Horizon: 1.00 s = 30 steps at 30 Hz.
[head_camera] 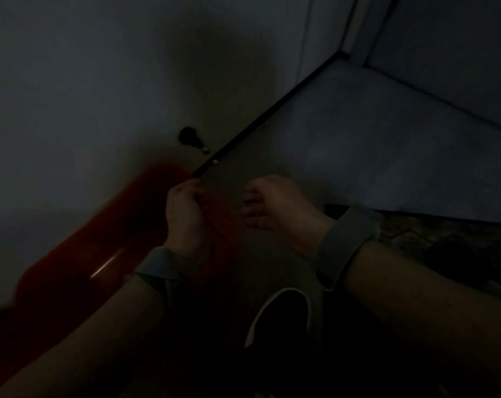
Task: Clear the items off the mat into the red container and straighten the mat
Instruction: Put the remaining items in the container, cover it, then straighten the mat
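Observation:
The view is very dark and blurred. A red container (100,242) stretches from the lower left up toward the middle. My left hand (183,216) has its fingers curled at the container's far end and seems to grip its rim. My right hand (272,208) hovers just to the right with its fingers curled downward. Whether it holds anything is lost in the dark. A patterned mat (416,234) shows as a strip behind my right wrist. Both wrists wear grey bands.
A dark shoe with a white sole (278,314) is on the floor below my hands. A pale wall with a black baseboard (272,110) runs diagonally, with a small dark doorstop (189,137) on it. Grey floor lies to the right.

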{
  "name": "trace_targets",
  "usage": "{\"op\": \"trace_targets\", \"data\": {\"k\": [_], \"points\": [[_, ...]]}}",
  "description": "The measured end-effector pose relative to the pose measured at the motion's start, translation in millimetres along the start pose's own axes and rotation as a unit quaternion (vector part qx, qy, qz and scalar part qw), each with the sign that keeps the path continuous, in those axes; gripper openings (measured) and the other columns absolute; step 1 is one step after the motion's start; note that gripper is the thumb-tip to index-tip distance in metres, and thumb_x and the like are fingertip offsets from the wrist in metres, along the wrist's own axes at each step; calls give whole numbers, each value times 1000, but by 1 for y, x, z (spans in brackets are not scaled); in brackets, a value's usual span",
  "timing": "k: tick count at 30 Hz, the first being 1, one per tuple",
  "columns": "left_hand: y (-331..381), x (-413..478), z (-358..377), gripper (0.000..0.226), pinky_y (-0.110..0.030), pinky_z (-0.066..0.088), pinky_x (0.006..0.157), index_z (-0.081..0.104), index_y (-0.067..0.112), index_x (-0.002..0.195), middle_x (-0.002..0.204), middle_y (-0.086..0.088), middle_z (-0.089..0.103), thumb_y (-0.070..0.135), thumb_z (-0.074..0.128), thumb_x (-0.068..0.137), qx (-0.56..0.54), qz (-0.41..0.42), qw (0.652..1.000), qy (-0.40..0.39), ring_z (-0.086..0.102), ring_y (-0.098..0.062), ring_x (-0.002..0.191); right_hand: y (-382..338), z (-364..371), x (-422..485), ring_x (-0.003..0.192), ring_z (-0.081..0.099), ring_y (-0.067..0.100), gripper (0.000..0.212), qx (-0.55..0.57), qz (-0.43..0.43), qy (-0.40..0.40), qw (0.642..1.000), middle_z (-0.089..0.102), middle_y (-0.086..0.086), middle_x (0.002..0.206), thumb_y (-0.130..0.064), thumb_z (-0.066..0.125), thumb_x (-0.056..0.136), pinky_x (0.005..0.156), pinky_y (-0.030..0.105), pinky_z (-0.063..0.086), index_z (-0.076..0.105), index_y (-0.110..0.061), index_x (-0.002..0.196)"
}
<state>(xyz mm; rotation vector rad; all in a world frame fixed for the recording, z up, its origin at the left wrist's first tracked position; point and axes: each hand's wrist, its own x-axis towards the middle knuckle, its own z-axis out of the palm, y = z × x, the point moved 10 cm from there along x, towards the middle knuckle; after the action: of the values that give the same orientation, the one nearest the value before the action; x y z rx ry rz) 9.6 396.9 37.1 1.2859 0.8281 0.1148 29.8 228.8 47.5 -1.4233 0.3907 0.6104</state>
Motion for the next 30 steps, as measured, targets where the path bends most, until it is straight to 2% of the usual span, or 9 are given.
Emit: {"op": "trace_targets", "data": {"k": [3,7,10,14,17,21,23,28,30], "points": [[14,-16,71,27,-37,41,77,63,11,104,111,-13,61,12,50,80,45,40,995,-77,58,-29,96,-29,-59,-21,61,52,20,13,-58,-57,24,996,52,7,82,-20,46,96,54,28,42,52,-14,87],[-6,-60,183,16,-29,39,64,58,22,84,82,-1,58,11,47,84,133,69,963,-226,54,-15,75,-41,-158,-52,60,56,21,13,-123,-68,70,988,56,7,82,-23,46,94,53,27,43,54,-16,86],[-53,-96,252,20,-32,39,67,52,22,70,71,2,50,11,45,85,249,67,900,-352,46,-11,65,-36,-232,-65,56,54,17,17,-119,-71,133,981,57,3,79,-22,44,96,52,27,44,50,-20,80],[-125,-128,304,18,-22,40,73,64,-3,104,94,-3,55,1,51,92,367,146,836,-381,50,-18,89,12,-323,-67,53,52,19,10,-51,-70,239,967,54,4,73,-17,45,96,47,26,41,51,-15,87],[-190,-149,319,12,-32,52,81,62,7,97,100,-16,65,9,58,86,497,179,724,-444,61,-32,98,62,-380,-76,61,55,25,13,2,-62,333,941,59,14,75,-14,50,95,55,32,43,59,-8,88],[-244,-190,318,53,-43,44,97,54,7,123,126,-18,53,31,54,76,631,375,435,-522,50,-37,118,122,-455,-115,45,52,20,10,42,-31,427,903,59,8,66,-16,52,93,38,19,39,60,-10,92],[-271,-202,301,62,-41,43,94,47,13,131,132,-12,47,38,53,75,656,419,334,-532,46,-34,121,139,-492,-138,42,54,16,12,2,-22,468,884,61,7,65,-17,53,92,34,16,39,62,-11,85],[-301,-218,279,52,-40,42,92,52,14,131,137,-12,50,32,48,83,649,475,264,-533,49,-34,124,171,-538,-167,77,67,32,20,-131,24,495,859,72,16,84,-29,57,80,70,41,56,68,-13,86],[-301,-228,290,49,-42,42,95,51,11,134,138,-16,49,28,45,88,643,495,262,-523,49,-36,126,181,-537,-166,80,65,24,10,-169,25,484,858,70,6,84,-26,60,80,72,31,50,65,-18,82]]}}
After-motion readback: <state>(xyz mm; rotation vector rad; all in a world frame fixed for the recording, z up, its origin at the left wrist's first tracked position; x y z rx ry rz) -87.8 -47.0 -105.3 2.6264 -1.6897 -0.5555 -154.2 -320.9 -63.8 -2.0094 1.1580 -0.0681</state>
